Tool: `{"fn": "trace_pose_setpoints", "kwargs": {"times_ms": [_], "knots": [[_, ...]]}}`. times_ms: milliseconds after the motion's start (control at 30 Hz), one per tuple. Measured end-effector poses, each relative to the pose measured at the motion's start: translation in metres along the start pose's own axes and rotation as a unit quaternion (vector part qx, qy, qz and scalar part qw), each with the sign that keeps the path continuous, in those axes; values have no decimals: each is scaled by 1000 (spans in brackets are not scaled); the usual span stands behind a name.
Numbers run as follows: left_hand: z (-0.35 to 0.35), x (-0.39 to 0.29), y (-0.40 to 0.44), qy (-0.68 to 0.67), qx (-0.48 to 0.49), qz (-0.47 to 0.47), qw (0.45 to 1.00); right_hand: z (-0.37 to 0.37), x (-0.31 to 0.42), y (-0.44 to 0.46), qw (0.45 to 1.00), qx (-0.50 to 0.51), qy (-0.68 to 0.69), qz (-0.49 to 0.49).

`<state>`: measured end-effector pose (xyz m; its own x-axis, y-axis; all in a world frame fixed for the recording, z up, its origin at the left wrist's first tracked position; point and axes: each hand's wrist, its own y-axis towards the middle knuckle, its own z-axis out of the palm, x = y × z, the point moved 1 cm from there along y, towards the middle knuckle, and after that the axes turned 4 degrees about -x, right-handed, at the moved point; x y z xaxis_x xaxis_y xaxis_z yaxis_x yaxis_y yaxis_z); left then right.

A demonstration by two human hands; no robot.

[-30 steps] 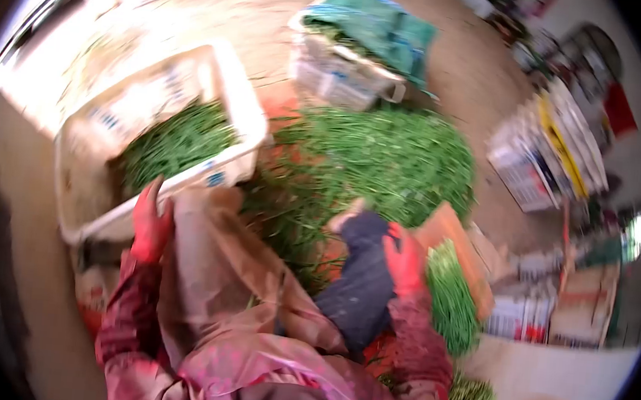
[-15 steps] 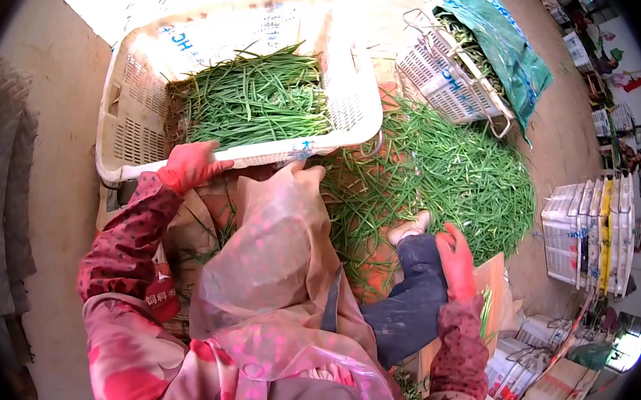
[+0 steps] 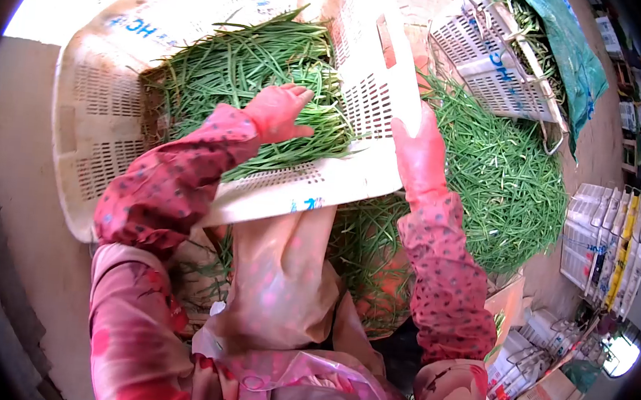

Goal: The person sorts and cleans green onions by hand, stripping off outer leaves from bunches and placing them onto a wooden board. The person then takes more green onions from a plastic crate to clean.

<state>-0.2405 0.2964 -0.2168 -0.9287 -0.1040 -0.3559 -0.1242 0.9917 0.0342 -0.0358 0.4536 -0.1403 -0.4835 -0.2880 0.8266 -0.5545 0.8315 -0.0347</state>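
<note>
A large white plastic crate [image 3: 373, 170] with slotted walls stands in front of me, slightly tilted. Long thin green stalks [image 3: 233, 70], much like chives, lie bunched inside it. My left hand [image 3: 278, 114], in a pink-red glove, is over the near part of these stalks, fingers stretched out and thumb apart. Whether it presses on them I cannot tell. At the crate's right near corner, my right hand [image 3: 420, 155], gloved alike, grips the rim, its thumb on the inner side and some fingers hidden.
A big heap of loose green stalks [image 3: 500, 193] covers the floor to the right. Behind it leans a second white crate [image 3: 492, 70] under a green sheet [image 3: 566, 46]. Stacked white crates [image 3: 607, 240] stand further right. A wall [image 3: 15, 120] runs along the left.
My left hand has gone from the crate's near rim to over the stalks inside. My right hand has risen from beside my knee to the crate's right rim. The crate appears closer.
</note>
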Motion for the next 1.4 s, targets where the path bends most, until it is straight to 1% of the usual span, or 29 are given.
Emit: {"fn": "trace_pose_setpoints", "kwargs": {"times_ms": [67,100,167,200,233,300,333,367,433,467,500,567,600,633,700,733,800,833,900,933,967,1033,1067,1100,1200,1233,1300,1333,1400], "knots": [[46,8,10,-10,32,-48,998,0,3,-1,1000,-8,-2,-5],[59,12,11,-16,37,-45,998,0,5,-2,1000,-13,1,-16],[82,18,9,-22,111,-137,984,0,7,-3,1000,-4,-6,22],[81,12,8,-23,150,-160,975,1,5,-3,1000,-10,15,9],[85,5,4,-27,157,-162,974,1,5,-4,999,-15,36,-5],[88,-15,-7,-3,148,-138,979,0,7,-3,999,-15,28,7],[87,-19,-8,-12,189,-131,973,1,8,-3,999,-15,27,14],[88,-18,-14,-13,189,-131,973,2,7,-3,999,-16,26,14],[84,-19,-19,17,143,-102,984,1,6,-1,1000,-17,-2,-2],[84,-18,-19,22,184,-130,974,1,7,-2,1000,-18,-4,-2],[82,-16,-18,19,184,-128,974,2,8,-2,1000,-19,10,1],[81,-5,-14,103,85,-92,987,3,6,-2,1000,-20,21,6],[78,1,-10,104,86,-94,986,4,4,-2,999,-20,29,7],[84,8,-8,116,118,-105,981,4,3,-3,999,-21,37,9],[90,7,-9,33,172,-186,967,3,7,-3,1000,-21,22,9],[90,6,-7,33,173,-182,967,2,8,-3,1000,-22,9,7],[90,4,-4,-64,184,-268,943,3,7,-3,1000,-25,10,7],[92,4,-7,-65,184,-267,944,2,7,-3,1000,-26,11,5],[91,2,-14,-137,159,-250,945,2,9,-3,1000,-30,5,-4],[89,-3,-11,-108,203,-251,940,2,10,-4,999,-33,-1,-13],[86,-5,-9,-109,205,-251,940,3,10,-4,999,-33,-1,-10],[82,-8,-3,62,218,-115,967,3,7,-4,999,-35,10,9],[81,-7,-4,90,217,-90,968,3,7,-3,999,-35,9,11],[84,-5,-7,89,220,-88,968,2,8,-3,999,-31,5,2],[99,0,-21,-18,144,-121,982,1,9,-4,1000,-27,6,-2],[103,1,-21,-19,145,-119,982,1,9,-3,1000,-25,11,1],[111,4,-17,-21,227,-194,954,3,4,-3,999,-29,20,-1],[113,2,-15,7,197,-190,962,3,2,-3,999,-29,31,-4],[126,6,-13,-4,202,-213,956,3,0,-2,999,-33,27,-11]]}}
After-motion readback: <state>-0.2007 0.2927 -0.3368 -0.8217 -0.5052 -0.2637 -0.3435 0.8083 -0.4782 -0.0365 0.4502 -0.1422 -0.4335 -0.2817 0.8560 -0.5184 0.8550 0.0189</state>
